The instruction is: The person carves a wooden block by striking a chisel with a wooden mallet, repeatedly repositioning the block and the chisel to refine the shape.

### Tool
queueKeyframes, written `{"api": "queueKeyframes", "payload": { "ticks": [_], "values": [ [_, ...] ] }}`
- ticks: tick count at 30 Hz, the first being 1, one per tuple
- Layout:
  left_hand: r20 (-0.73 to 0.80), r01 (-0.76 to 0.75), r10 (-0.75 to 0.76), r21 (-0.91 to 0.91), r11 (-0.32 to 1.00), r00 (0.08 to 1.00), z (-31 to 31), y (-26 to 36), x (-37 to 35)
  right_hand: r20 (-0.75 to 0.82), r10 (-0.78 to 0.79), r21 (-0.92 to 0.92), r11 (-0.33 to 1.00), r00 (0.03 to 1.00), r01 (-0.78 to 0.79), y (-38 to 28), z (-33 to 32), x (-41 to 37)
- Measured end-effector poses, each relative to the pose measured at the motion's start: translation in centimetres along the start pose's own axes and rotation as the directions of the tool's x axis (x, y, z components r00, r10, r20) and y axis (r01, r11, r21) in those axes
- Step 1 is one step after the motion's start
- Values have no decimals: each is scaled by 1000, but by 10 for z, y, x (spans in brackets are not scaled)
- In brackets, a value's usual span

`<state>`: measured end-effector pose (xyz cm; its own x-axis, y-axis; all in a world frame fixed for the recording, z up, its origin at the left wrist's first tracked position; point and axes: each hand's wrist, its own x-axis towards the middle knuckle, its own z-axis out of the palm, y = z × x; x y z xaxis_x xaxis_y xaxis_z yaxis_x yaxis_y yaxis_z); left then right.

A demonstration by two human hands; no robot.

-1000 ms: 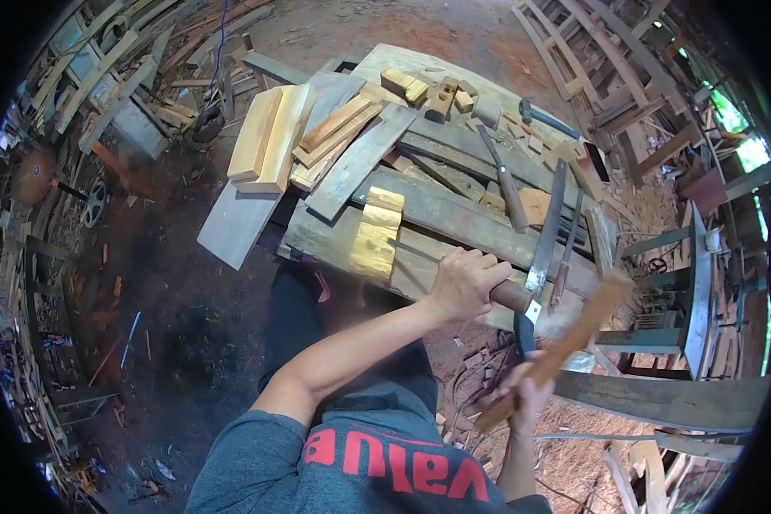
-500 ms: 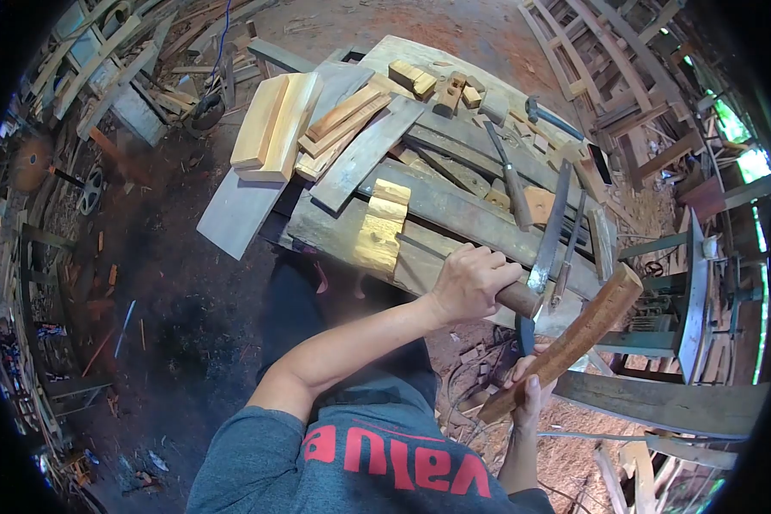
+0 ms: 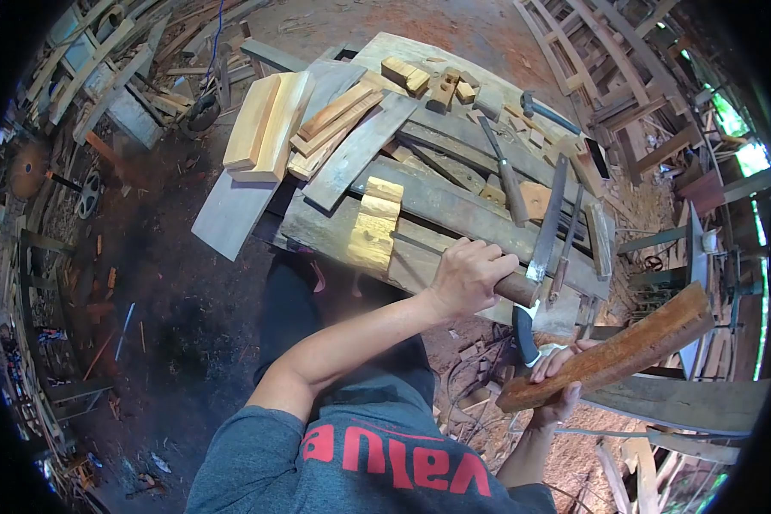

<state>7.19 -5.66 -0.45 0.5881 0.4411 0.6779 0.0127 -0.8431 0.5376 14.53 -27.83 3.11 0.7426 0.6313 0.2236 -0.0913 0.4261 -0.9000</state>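
Note:
My left hand (image 3: 473, 276) is closed around a chisel (image 3: 516, 289), its wooden handle end poking out on the right side of the fist. The dark blade runs left to the edge of a yellow wood block (image 3: 375, 224) with a notched outline, which sits on the near edge of the workbench (image 3: 317, 224). Gripped in my right hand (image 3: 560, 377) is a thick, slightly curved wooden club (image 3: 621, 353), tilted up to the right and apart from the chisel.
A wide-bladed tool (image 3: 550, 218) and another chisel (image 3: 507, 176) lie beyond my left hand. Stacked boards (image 3: 270, 128) stand at the bench's left. A hammer (image 3: 550, 113), a phone (image 3: 597, 158) and small wood pieces are at the back. A beam (image 3: 685, 403) lies on the right.
My right hand has swung the wooden club to the right, away from the chisel's handle end. My left hand keeps its hold on the chisel at the block.

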Motion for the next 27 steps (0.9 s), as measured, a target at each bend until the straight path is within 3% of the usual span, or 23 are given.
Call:
{"api": "queueKeyframes", "payload": {
  "ticks": [6,9,21,24,25,27],
  "values": [
    [-14,14,-14,9,1000,1000,2,-1,1,134,11,-123,992,991,5,7,-15,-5],
    [2,12,-12,12,1000,1000,1,0,3,116,-17,-27,999,993,20,8,-20,-4],
    [6,35,-36,41,999,999,7,-6,3,70,34,-2,999,997,-34,17,-32,-6],
    [108,63,-62,-2,998,992,4,-6,1,-27,-40,-12,999,999,39,12,-35,-1],
    [80,41,-40,-13,999,996,9,-9,-1,12,-76,46,996,997,76,11,-37,-1],
    [22,64,-64,3,998,998,6,-6,4,122,-128,-130,981,984,143,14,-40,-2]
  ]
}}
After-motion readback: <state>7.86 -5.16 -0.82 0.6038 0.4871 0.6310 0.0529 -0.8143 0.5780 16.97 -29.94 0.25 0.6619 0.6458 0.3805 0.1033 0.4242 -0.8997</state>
